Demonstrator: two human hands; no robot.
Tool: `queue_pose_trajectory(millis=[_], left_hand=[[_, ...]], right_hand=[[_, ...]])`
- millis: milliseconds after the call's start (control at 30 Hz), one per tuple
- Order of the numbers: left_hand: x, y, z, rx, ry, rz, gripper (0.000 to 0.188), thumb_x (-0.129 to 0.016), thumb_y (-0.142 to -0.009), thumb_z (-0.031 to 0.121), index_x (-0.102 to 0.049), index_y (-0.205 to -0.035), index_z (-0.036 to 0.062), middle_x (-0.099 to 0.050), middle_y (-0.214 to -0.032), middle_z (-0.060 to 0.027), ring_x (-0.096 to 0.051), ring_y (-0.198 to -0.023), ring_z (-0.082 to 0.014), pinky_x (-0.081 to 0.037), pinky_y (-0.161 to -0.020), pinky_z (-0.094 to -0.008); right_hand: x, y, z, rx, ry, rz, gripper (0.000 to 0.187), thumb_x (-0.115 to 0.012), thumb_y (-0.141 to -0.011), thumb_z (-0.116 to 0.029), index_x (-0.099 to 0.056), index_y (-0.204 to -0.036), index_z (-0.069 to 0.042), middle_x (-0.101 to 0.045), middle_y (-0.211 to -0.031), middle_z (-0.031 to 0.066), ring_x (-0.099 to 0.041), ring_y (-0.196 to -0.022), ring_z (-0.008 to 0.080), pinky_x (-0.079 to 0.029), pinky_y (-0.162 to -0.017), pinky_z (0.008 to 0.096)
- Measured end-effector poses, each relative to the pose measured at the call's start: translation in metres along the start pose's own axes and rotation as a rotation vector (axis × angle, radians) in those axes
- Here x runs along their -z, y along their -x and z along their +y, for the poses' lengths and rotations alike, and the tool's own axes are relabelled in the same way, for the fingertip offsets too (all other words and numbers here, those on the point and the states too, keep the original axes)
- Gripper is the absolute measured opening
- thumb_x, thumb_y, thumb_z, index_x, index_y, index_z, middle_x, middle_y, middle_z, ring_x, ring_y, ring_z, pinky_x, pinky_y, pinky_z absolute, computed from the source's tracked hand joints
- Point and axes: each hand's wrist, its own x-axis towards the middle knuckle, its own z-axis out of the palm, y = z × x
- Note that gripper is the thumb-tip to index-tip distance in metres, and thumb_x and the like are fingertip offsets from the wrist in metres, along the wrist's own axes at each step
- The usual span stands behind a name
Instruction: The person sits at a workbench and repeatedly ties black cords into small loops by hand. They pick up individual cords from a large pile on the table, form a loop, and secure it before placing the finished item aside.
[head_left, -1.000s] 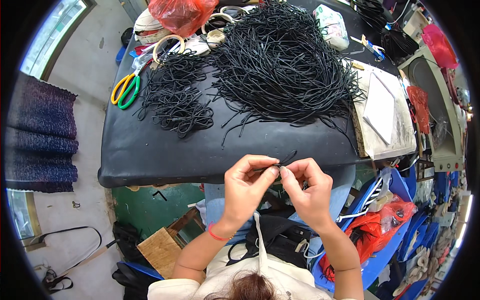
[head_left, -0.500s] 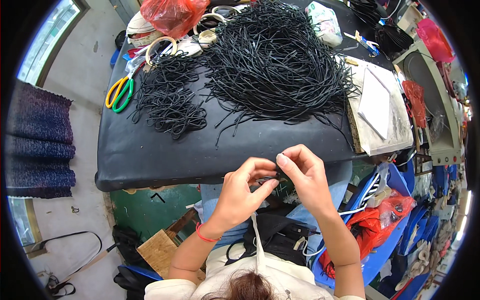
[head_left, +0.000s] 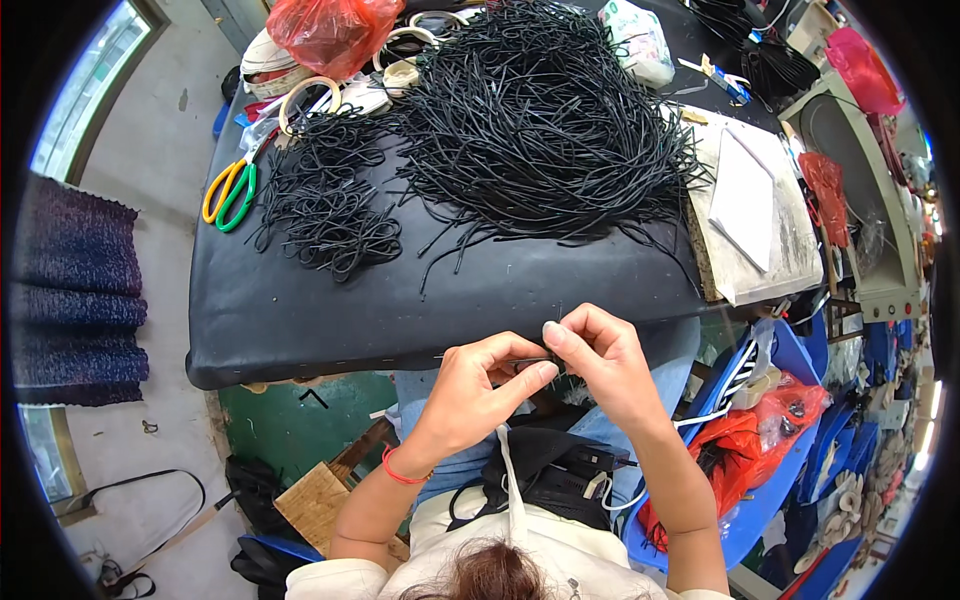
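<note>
My left hand (head_left: 487,390) and my right hand (head_left: 610,372) meet just off the table's near edge, above my lap. Between their fingertips runs a short bit of thin black cord (head_left: 530,359), pinched by both; most of it is hidden behind the fingers. Beyond them on the table lies a large heap of loose black cords (head_left: 560,130). To its left sits a smaller pile of looped black cords (head_left: 335,215), apart from my hands.
The black-covered table (head_left: 450,310) holds yellow-and-green-handled scissors (head_left: 232,193), tape rolls (head_left: 308,100) and a red plastic bag (head_left: 335,35). A worn board (head_left: 790,240) bears a white sheet (head_left: 743,205). At right, a blue bin (head_left: 640,528) contains red bags.
My hands have come slightly lower in the picture and the left fingers have closed more over the cord, which now runs straighter between them. The whole view has shifted a little.
</note>
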Motion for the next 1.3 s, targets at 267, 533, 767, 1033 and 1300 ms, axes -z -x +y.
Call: queue_pose_trajectory(millis=[267, 533, 767, 1033, 1300], left_hand=[[-0.004, 0.000, -0.004, 0.034, 0.268, -0.060, 0.016, -0.061, -0.086, 0.014, -0.059, -0.093, 0.0004, -0.059, -0.080, 0.0010, -0.051, -0.069, -0.0037, -0.044, -0.063, -0.0192], [-0.008, 0.008, -0.006, 0.047, 0.440, 0.008, 0.022, -0.060, -0.086, 0.010, -0.058, -0.105, 0.0001, -0.058, -0.083, 0.0009, -0.048, -0.071, -0.0032, -0.041, -0.064, -0.0190], [-0.004, 0.015, -0.013, -0.102, 0.217, 0.012, 0.024, -0.059, -0.086, 0.009, -0.058, -0.108, -0.0013, -0.057, -0.082, 0.0020, -0.043, -0.066, -0.0021, -0.038, -0.059, -0.0177], [-0.013, 0.001, -0.010, -0.125, 0.445, 0.177, 0.017, -0.061, -0.085, 0.011, -0.061, -0.097, -0.0015, -0.061, -0.077, -0.0034, -0.055, -0.070, -0.0079, -0.046, -0.064, -0.0227], [-0.014, 0.003, -0.009, -0.149, 0.365, 0.191, 0.015, -0.063, -0.084, 0.012, -0.061, -0.091, -0.0016, -0.060, -0.077, -0.0006, -0.052, -0.068, -0.0036, -0.041, -0.059, -0.0175]], right_hand=[[-0.002, 0.000, 0.004, 0.046, -0.022, -0.003, 0.025, -0.056, -0.090, -0.023, -0.051, -0.073, -0.005, -0.044, -0.063, -0.0063, -0.036, -0.057, 0.0009, -0.029, -0.049, 0.0178], [-0.003, -0.001, 0.010, 0.124, 0.030, 0.052, 0.025, -0.054, -0.091, -0.022, -0.049, -0.073, -0.005, -0.040, -0.062, -0.0077, -0.031, -0.057, 0.0008, -0.026, -0.048, 0.0183], [-0.006, -0.007, 0.007, 0.065, -0.019, 0.087, 0.027, -0.055, -0.091, -0.020, -0.050, -0.070, -0.004, -0.043, -0.061, -0.0078, -0.033, -0.056, 0.0003, -0.027, -0.048, 0.0186], [-0.008, -0.008, 0.002, 0.060, -0.062, 0.120, 0.017, -0.059, -0.087, -0.018, -0.055, -0.082, -0.003, -0.052, -0.071, -0.0043, -0.044, -0.063, 0.0007, -0.035, -0.054, 0.0169], [0.000, 0.012, -0.002, 0.039, -0.075, -0.020, 0.016, -0.063, -0.084, -0.013, -0.059, -0.092, 0.001, -0.059, -0.077, -0.0004, -0.050, -0.068, 0.0030, -0.041, -0.059, 0.0182]])
